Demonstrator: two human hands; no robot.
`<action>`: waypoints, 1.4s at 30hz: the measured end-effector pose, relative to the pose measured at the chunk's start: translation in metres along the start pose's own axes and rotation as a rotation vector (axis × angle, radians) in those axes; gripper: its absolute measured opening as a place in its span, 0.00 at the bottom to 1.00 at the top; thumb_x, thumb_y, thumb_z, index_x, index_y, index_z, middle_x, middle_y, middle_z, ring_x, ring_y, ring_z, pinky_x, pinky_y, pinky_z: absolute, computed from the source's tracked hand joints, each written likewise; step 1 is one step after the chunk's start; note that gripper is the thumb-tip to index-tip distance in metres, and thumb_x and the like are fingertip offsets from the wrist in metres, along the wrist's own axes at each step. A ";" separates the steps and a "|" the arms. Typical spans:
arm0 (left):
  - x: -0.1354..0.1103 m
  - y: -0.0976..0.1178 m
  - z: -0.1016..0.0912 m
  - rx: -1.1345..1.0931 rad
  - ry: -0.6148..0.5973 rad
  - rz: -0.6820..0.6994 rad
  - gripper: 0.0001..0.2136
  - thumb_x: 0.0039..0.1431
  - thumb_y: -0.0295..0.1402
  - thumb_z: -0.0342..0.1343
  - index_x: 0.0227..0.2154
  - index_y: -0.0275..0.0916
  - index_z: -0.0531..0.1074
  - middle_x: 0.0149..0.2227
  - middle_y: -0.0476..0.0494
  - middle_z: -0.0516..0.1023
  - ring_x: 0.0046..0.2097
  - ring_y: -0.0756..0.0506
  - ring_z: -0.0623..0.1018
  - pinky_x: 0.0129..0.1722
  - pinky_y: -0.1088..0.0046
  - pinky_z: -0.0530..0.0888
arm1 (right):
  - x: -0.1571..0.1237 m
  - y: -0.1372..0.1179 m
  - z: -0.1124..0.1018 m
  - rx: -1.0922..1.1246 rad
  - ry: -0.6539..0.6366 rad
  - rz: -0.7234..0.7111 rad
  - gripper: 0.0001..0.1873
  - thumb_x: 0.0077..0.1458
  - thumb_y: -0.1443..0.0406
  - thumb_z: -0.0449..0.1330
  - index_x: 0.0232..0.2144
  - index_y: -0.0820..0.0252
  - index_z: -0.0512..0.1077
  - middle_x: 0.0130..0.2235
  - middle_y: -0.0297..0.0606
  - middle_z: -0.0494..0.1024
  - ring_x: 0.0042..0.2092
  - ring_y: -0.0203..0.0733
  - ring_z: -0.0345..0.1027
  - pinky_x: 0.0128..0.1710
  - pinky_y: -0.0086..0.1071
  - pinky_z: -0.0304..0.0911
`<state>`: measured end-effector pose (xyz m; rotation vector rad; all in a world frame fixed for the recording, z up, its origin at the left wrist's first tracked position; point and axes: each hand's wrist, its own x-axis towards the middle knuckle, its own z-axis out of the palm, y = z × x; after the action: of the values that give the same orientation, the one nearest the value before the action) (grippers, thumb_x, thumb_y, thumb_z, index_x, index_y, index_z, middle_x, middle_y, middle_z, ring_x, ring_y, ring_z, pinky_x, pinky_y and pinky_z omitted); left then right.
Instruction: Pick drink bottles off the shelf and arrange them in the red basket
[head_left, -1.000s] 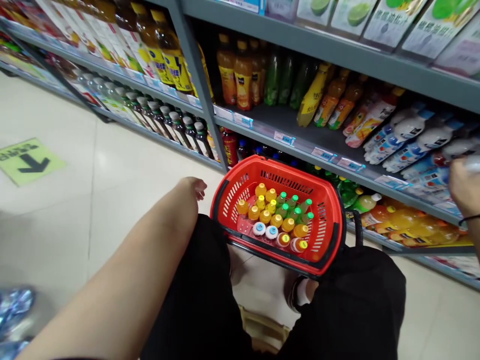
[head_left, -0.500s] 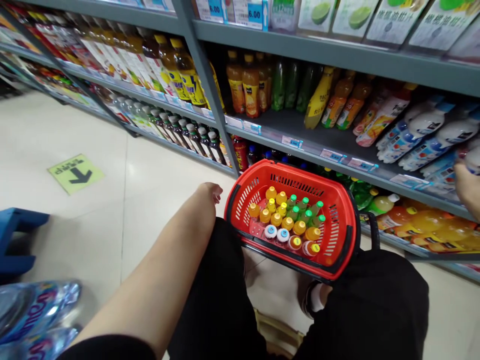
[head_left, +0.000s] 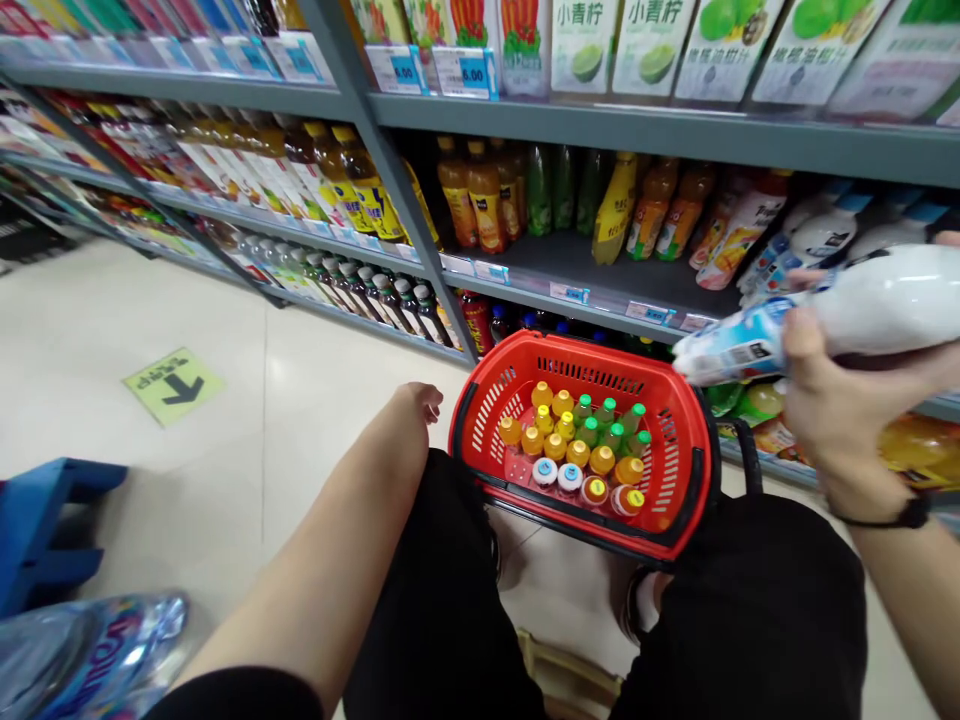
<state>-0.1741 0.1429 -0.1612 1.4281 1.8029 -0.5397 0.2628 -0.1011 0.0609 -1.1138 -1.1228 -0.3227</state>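
My right hand [head_left: 840, 400] is wrapped round a large white bottle [head_left: 877, 300] with a blue-and-white label. It holds the bottle tilted, its base pointing left over the right end of the red shopping basket [head_left: 517, 350]. Inside the basket, several small bottles stand upright in rows, with orange, yellow, green and white caps. The basket rests on my knees. My left hand [head_left: 427, 400] hangs bent at the wrist near my left knee, left of the basket; most of its fingers are hidden. Similar white bottles [head_left: 821, 230] lean on the shelf behind my right hand.
Grey shelves [head_left: 637, 130] of bottles and cartons run across the front. Green and orange bottles [head_left: 487, 200] stand on the middle level. A yellow arrow sign [head_left: 174, 386] marks the floor. At lower left are a blue stool [head_left: 56, 520] and packed water bottles [head_left: 90, 650].
My right hand has come away from the shelf at the right with the white bottle, moving left toward the basket. My view has tilted up slightly. My left hand stays near the knee.
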 end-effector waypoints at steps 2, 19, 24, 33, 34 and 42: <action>-0.010 0.001 0.002 0.024 0.008 0.020 0.16 0.71 0.42 0.58 0.47 0.32 0.75 0.42 0.41 0.79 0.39 0.46 0.80 0.39 0.67 0.80 | -0.039 -0.020 0.030 0.395 -0.009 0.123 0.44 0.50 0.55 0.73 0.64 0.45 0.59 0.60 0.43 0.71 0.43 0.51 0.80 0.49 0.57 0.76; -0.158 0.144 -0.018 0.199 0.465 0.682 0.12 0.72 0.32 0.49 0.45 0.37 0.78 0.47 0.38 0.83 0.52 0.41 0.81 0.55 0.64 0.74 | -0.138 -0.023 0.051 0.278 -0.559 0.735 0.30 0.46 0.56 0.73 0.51 0.54 0.73 0.43 0.39 0.84 0.43 0.53 0.77 0.44 0.45 0.73; -0.228 0.172 0.037 -0.121 0.280 1.437 0.15 0.66 0.45 0.57 0.45 0.40 0.78 0.46 0.40 0.83 0.46 0.41 0.81 0.47 0.64 0.77 | -0.140 -0.010 0.049 0.227 -0.520 0.739 0.37 0.46 0.58 0.72 0.59 0.52 0.72 0.47 0.39 0.84 0.45 0.56 0.78 0.47 0.49 0.74; -0.252 0.175 0.071 -0.430 0.442 1.579 0.23 0.47 0.41 0.76 0.44 0.39 0.78 0.43 0.42 0.81 0.44 0.41 0.80 0.45 0.64 0.77 | -0.130 0.004 0.043 0.522 -0.602 0.744 0.46 0.41 0.64 0.76 0.63 0.52 0.69 0.57 0.42 0.79 0.57 0.57 0.74 0.58 0.49 0.70; -0.252 0.173 0.069 -0.487 0.449 1.567 0.22 0.46 0.42 0.76 0.43 0.39 0.78 0.42 0.42 0.80 0.43 0.41 0.80 0.43 0.64 0.78 | -0.127 0.007 0.045 0.617 -0.655 0.785 0.43 0.41 0.62 0.77 0.60 0.53 0.72 0.57 0.43 0.79 0.56 0.56 0.75 0.58 0.48 0.71; -0.268 0.164 0.064 -0.919 0.665 1.566 0.29 0.48 0.56 0.71 0.47 0.41 0.77 0.40 0.44 0.81 0.37 0.45 0.79 0.37 0.69 0.79 | -0.130 0.005 0.057 1.128 -1.035 1.298 0.43 0.61 0.31 0.48 0.46 0.60 0.79 0.43 0.50 0.84 0.46 0.56 0.80 0.39 0.44 0.76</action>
<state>0.0242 -0.0255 0.0265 1.7901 0.5583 1.4527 0.1754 -0.0905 -0.0510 -0.6793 -0.9014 1.8504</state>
